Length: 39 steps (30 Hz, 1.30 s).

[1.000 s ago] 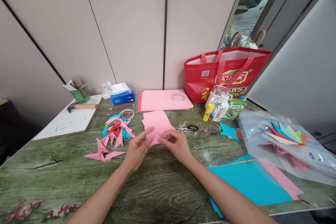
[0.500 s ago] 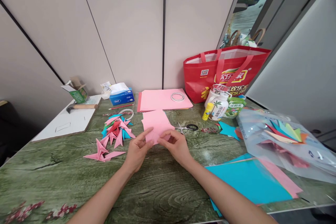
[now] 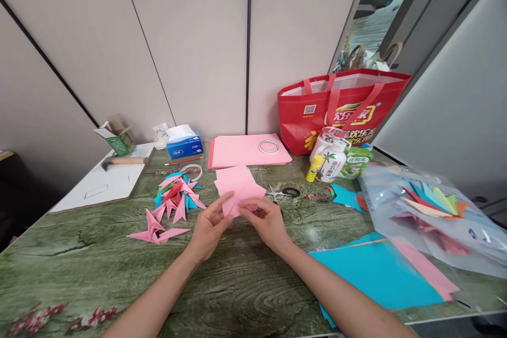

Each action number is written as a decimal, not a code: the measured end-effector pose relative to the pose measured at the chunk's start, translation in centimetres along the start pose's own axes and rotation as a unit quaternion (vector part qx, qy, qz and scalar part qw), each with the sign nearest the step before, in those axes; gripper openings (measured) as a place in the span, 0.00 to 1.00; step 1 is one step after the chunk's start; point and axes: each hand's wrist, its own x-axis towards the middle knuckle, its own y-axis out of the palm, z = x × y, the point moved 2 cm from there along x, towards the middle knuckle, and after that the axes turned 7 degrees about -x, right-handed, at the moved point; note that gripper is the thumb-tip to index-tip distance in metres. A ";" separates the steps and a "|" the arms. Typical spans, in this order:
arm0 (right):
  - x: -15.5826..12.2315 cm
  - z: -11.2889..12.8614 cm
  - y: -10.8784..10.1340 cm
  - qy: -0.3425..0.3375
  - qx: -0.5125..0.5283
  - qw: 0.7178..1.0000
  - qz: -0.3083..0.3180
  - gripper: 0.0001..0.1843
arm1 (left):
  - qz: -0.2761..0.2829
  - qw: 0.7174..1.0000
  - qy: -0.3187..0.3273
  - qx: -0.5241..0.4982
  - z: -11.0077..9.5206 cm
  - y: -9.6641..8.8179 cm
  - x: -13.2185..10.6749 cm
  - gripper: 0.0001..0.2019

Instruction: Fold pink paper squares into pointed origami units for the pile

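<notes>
A sheet of pink paper (image 3: 241, 195) is pinched between both hands near its lower edge, with creases showing on it. My left hand (image 3: 210, 224) is closed on its lower left side, thumb in front. On the lower right, my right hand (image 3: 266, 220) is closed with thumb and fingers on the paper. Behind the held sheet, more pink paper (image 3: 236, 173) lies on the table. To the left sits a pile of folded pink, red and blue paper pieces (image 3: 178, 195), and nearer me a folded pink star-like piece (image 3: 154, 229).
Scissors (image 3: 285, 192) lie right of my hands. Stacked pink sheets (image 3: 241, 152), a tape roll (image 3: 191, 171), a tissue box (image 3: 184, 146) and a hammer (image 3: 125, 160) are farther back. Rightward are a glue stick (image 3: 314, 168), red bag (image 3: 295, 121), blue paper (image 3: 376, 274) and plastic bag (image 3: 471, 253).
The pink sheet has turned slightly between my fingers, its right corner now reaching a little farther right. Both hands keep nearly the same place and grip.
</notes>
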 end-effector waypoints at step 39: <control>0.2 0.0 0.2 0.058 0.058 0.997 0.004 0.10 | -0.007 0.999 0.002 -0.032 0.3 0.2 -0.2 0.25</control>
